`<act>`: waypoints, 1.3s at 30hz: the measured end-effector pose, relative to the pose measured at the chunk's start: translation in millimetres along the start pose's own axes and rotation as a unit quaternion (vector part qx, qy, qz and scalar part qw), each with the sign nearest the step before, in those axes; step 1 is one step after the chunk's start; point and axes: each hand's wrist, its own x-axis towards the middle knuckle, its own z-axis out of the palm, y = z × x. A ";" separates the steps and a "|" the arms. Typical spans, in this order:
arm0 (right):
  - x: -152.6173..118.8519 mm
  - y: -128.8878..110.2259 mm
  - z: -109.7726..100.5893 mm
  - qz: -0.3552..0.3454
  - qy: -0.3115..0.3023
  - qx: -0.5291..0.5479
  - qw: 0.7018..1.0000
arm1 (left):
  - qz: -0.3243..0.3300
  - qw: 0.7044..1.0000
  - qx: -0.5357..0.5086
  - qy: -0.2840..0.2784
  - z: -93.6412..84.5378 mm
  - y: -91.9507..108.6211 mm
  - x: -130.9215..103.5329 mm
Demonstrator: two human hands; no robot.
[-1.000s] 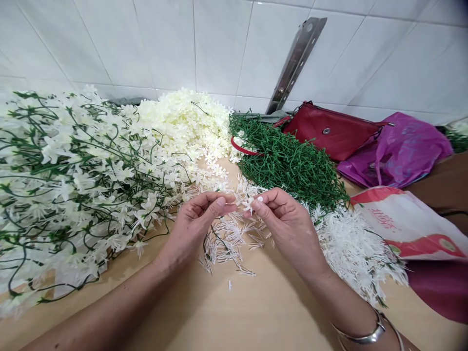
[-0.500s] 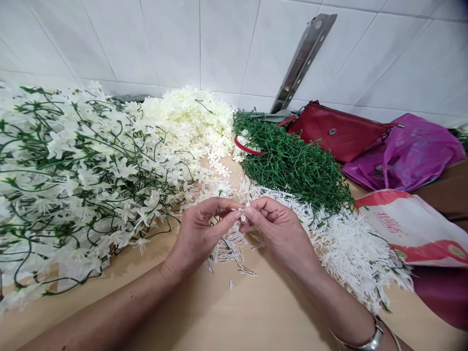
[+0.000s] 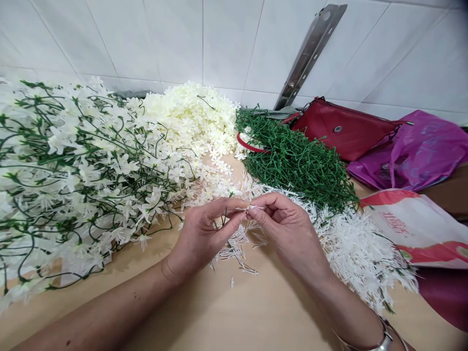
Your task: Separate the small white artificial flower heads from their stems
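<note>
A small white artificial flower (image 3: 250, 208) is pinched between the fingertips of both hands, mostly covered by them. My left hand (image 3: 208, 226) grips it from the left, thumb against forefinger. From the right, my right hand (image 3: 288, 226) pinches the same piece; a metal bracelet circles that wrist. Loose white stamen pieces (image 3: 236, 248) lie on the table (image 3: 234, 312) under the hands. Behind them spreads a heap of cream-white petal pieces (image 3: 199, 114). Green plastic stems (image 3: 300, 161) are piled beyond my right hand, and a heap of white stamens (image 3: 361, 253) lies beside it.
Flowers with green stems (image 3: 84, 170) fill the left side. A red handbag (image 3: 340, 126), a purple plastic bag (image 3: 420, 146) and a white-and-red bag (image 3: 413, 226) lie at right. A metal bracket (image 3: 307, 58) stands against the tiled wall (image 3: 230, 44).
The small white flower has turned between my fingertips, its petals now less visible. Both hands stay in nearly the same place, and the view has shifted slightly.
</note>
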 end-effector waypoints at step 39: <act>-8.3 -16.6 -10.3 -0.073 -0.097 0.040 0.992 | 0.223 0.943 0.244 -0.042 -10.1 23.6 2.1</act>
